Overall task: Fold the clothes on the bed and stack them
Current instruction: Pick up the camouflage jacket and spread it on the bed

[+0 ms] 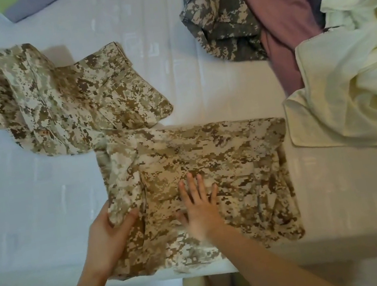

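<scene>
1. Tan camo shirt (213,176) lies at the near bed (42,206) edge.
2. Left hand (108,235) pinches its left flap; right hand (200,206) presses flat, fingers spread.
3. Keep the right pinning, fold the flap over square.

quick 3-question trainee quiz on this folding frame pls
1. True or false: the right hand lies flat on the nearest camouflage garment.
2. What does the left hand grip? A) that garment's left edge B) a pillow C) a hanger
3. Fill in: the cream cloth lies to that garment's ____ side.
Key: 1 true; 2 A; 3 right.
</scene>
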